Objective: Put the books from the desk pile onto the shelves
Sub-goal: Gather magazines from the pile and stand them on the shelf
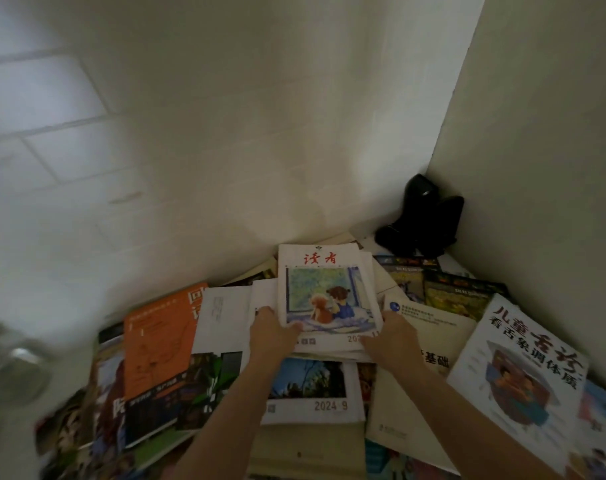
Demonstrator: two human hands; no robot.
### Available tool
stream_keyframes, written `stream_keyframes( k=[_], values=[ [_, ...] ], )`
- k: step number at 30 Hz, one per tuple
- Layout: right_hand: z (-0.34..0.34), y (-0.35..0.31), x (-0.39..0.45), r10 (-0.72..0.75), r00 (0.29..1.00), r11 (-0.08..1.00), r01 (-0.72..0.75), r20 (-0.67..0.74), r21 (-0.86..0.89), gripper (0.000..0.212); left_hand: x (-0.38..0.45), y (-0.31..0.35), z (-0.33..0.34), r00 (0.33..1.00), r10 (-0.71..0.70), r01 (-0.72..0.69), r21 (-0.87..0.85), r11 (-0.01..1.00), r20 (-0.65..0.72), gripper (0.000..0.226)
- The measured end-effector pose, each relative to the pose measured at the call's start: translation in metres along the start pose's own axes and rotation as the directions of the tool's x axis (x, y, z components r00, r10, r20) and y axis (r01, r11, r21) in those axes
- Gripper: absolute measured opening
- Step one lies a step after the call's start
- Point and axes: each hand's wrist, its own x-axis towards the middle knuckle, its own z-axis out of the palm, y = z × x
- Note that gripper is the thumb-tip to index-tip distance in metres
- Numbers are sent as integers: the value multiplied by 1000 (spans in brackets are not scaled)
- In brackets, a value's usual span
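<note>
A thin stack of magazines (pixel 325 292) lies on top of the desk pile, its top cover white with red characters and a painting of a child and a dog at a window. My left hand (pixel 272 332) grips the stack's lower left corner, thumb on the cover. At the lower right corner my right hand (pixel 391 336) holds the stack the same way. Beneath it lie several more books, among them an orange book (pixel 159 351), a "2024 9" magazine (pixel 312 393) and a white children's health book (pixel 523 372). No shelf is in view.
The pile fills a corner between a white tiled wall at the left and a plain white panel (pixel 536 168) at the right. A black object (pixel 422 220) stands in the far corner. A blurred glassy thing (pixel 14 362) sits at the left edge.
</note>
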Motion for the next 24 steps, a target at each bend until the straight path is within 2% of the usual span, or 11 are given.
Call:
stream_keyframes(
  k=[2,5,6,8,10,12,14,16,18,20,24],
  values=[
    [5,0,-13,-40,999,999,40,2,-30,41,-8,-9,-9,999,39,-40,54,998,29,43],
    [13,9,-40,-62,996,996,57,71,68,39,-27,-37,-28,999,23,-27,139,990,31,36],
    [16,12,-47,-60,991,995,50,119,82,43,-33,-50,-33,1000,11,-14,151,988,25,36],
    [22,16,-55,-83,982,996,77,171,44,67,-40,-67,-42,999,-23,16,242,970,28,42],
    [29,10,-57,-127,982,988,113,140,104,88,-41,-71,-44,1000,-2,-1,146,989,21,45],
    [36,-2,-55,-119,984,980,95,133,175,95,-41,-60,-41,1000,14,-14,-32,999,-3,40],
    [45,-5,-51,-50,994,982,31,97,188,99,-34,-52,-38,998,-57,52,-151,987,-28,39],
    [51,-1,-48,63,994,978,-80,94,192,89,-24,-49,-41,987,-154,156,-352,923,36,34],
    [49,-2,-52,107,988,973,-127,110,194,76,-24,-45,-43,978,-155,199,-391,899,141,31],
    [44,-3,-55,99,987,976,-122,129,182,71,-30,-45,-41,980,-98,149,-310,939,173,31],
    [31,3,-54,128,982,965,-156,140,211,55,-50,-48,-35,988,30,29,-379,925,149,33]
  ],
)
